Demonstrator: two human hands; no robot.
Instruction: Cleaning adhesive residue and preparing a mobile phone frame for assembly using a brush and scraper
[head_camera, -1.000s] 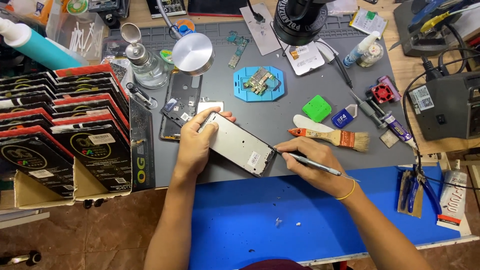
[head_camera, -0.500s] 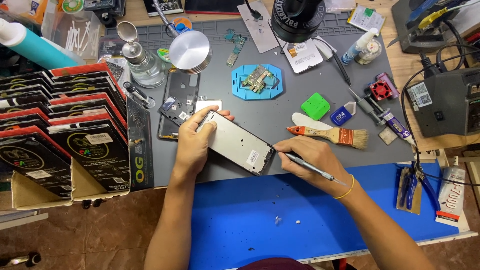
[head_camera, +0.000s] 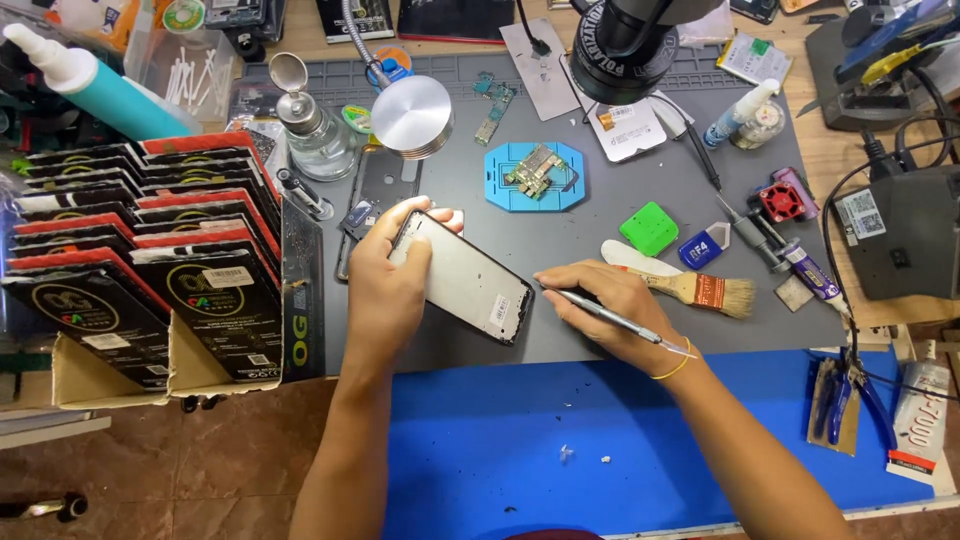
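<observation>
Two bare hands work on an opened phone over a grey silicone mat.

The left hand (head_camera: 385, 290) curls its fingers around the upper end of the flat silvery phone frame (head_camera: 468, 282), hiding that end; the frame lies tilted on the grey work mat (head_camera: 560, 225). The right hand (head_camera: 610, 305) pinches a thin metal tool (head_camera: 610, 317), its tip just beside the frame's lower corner; whether they touch is unclear. A wooden-handled brush (head_camera: 700, 290) lies partly behind the right hand.

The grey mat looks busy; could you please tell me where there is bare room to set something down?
The blue mat below the hands is mostly bare. A small grey patch lies free between the blue holder and the phone frame. It is crowded from the green block and brush rightward.
</observation>
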